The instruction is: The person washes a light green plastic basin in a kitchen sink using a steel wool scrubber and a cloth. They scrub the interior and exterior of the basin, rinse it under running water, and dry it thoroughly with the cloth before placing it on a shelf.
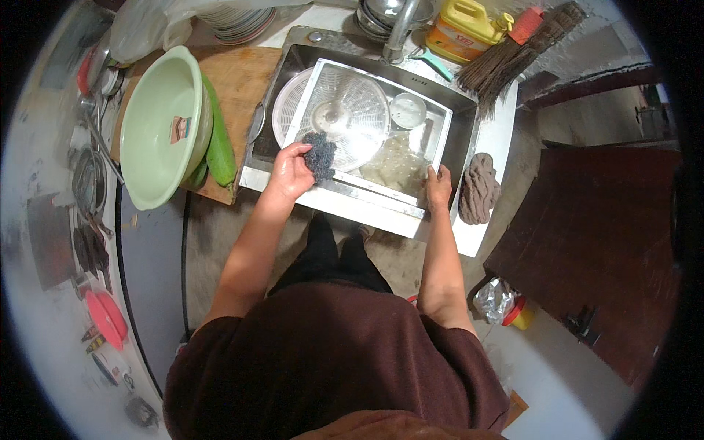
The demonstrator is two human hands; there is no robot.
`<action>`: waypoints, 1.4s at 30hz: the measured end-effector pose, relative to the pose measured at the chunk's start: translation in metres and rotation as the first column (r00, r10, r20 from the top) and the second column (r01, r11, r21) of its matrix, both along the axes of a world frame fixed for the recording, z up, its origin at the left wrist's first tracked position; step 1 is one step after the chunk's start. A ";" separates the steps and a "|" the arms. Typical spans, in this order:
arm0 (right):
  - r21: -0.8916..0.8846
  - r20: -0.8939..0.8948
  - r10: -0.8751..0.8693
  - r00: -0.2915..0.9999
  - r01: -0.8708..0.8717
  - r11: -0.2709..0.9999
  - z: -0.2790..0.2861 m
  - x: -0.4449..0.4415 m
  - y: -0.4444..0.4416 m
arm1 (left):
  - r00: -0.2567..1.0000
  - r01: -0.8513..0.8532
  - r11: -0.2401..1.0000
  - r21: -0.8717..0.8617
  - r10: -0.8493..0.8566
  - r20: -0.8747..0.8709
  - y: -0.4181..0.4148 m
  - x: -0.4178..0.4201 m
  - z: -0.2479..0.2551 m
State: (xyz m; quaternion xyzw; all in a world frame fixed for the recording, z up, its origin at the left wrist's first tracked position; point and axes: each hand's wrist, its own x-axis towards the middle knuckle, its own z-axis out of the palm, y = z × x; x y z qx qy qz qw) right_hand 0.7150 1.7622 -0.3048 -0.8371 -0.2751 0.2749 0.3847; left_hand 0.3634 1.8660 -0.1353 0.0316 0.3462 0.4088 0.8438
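Observation:
My left hand point(292, 171) holds a dark scouring pad of metal wire point(319, 157) at the near left part of a clear panel with a white frame point(379, 78). My right hand point(439, 187) grips the frame's near right corner. The panel lies tilted over a steel sink point(465, 118). Through it show a round plastic strainer basket point(352, 140), a small round bowl point(408, 111) and cloudy water with bubbles. The steel faucet point(397, 41) stands behind the sink's far edge.
Left of the sink, a pale green basin point(159, 132) leans by a long green gourd point(221, 154) on a wooden cutting board point(250, 71). A twisted brown cloth point(480, 190) lies on the right ledge. A yellow jug point(465, 30), a green peeler point(434, 63) and a straw brush point(520, 52) are behind.

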 end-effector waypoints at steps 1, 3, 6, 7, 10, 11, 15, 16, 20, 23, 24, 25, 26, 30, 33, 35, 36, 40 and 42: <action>-0.026 -0.014 -0.006 1.000 0.006 1.000 0.002 -0.001 -0.002 | 1.000 -0.008 1.000 -0.011 0.008 -0.003 -0.001 0.002 0.001; -0.070 -0.028 -0.006 1.000 0.004 0.998 0.010 -0.003 -0.003 | 1.000 -0.029 0.999 -0.030 0.029 -0.008 -0.003 0.004 0.002; -0.174 -0.063 0.032 0.998 -0.042 0.984 0.046 -0.018 0.005 | 0.997 -0.069 0.996 -0.049 0.070 0.016 -0.008 -0.003 -0.005; -0.184 -0.050 0.029 0.998 -0.038 0.982 0.042 -0.016 0.004 | 0.995 -0.097 0.993 -0.069 0.097 0.000 -0.009 -0.001 -0.004; -0.191 -0.072 0.030 0.997 -0.043 0.981 0.024 -0.003 -0.003 | 0.996 -0.088 0.993 -0.078 0.088 -0.003 -0.012 0.005 -0.004; -0.187 -0.066 0.034 0.997 -0.046 0.981 0.015 0.001 -0.005 | 0.997 -0.078 0.993 -0.085 0.078 -0.001 -0.012 0.005 -0.005; -0.239 -0.025 0.077 0.997 -0.081 0.968 0.011 0.001 -0.001 | 0.998 -0.057 0.995 -0.087 0.054 -0.038 -0.012 0.001 -0.009; -0.261 -0.023 0.097 0.995 -0.099 0.960 0.019 -0.005 0.003 | 0.996 -0.081 0.996 -0.048 0.079 -0.046 -0.012 -0.001 -0.013; -0.295 -0.095 0.081 0.992 -0.106 0.950 0.024 -0.004 0.001 | 0.985 -0.115 0.992 -0.058 0.107 -0.138 -0.010 0.007 -0.024; -0.345 -0.095 0.135 0.986 -0.160 0.925 0.031 -0.007 0.004 | 0.987 -0.063 0.998 -0.026 0.059 -0.152 -0.008 0.011 -0.024; -0.370 -0.077 0.170 0.982 -0.187 0.910 0.033 -0.009 0.005 | 0.987 -0.054 0.998 -0.025 0.050 -0.153 -0.007 0.012 -0.019; -0.395 -0.060 0.207 0.976 -0.214 0.894 0.034 -0.010 0.007 | 0.987 -0.046 0.999 -0.025 0.042 -0.154 -0.006 0.013 -0.016; -0.423 -0.030 0.231 0.972 -0.222 0.879 0.027 -0.007 0.006 | 0.989 -0.033 0.999 -0.022 0.030 -0.142 -0.006 0.016 -0.018; -0.348 -0.075 0.214 0.974 -0.227 0.910 0.021 -0.005 0.001 | 0.990 -0.024 1.000 -0.014 0.022 -0.141 -0.005 0.021 -0.019; -0.321 -0.090 0.236 0.968 -0.253 0.913 0.021 -0.005 0.001 | 0.986 -0.007 1.000 -0.018 0.004 -0.168 -0.004 0.027 -0.013; -0.340 -0.082 0.301 0.950 -0.311 0.888 0.018 -0.001 0.003 | 0.985 -0.007 1.000 -0.006 0.006 -0.173 -0.004 0.031 -0.009; -0.341 -0.074 0.326 0.943 -0.331 0.880 0.015 -0.001 0.003 | 0.989 -0.027 0.999 -0.045 0.020 -0.145 -0.003 0.033 -0.008; -0.365 -0.059 0.366 0.929 -0.361 0.858 -0.006 0.007 -0.002 | 0.988 0.006 1.000 -0.017 -0.008 -0.155 -0.003 0.037 -0.013; -0.414 -0.026 0.413 0.910 -0.386 0.824 -0.012 0.007 -0.001 | 0.986 0.024 1.000 0.006 -0.023 -0.163 -0.006 0.037 -0.016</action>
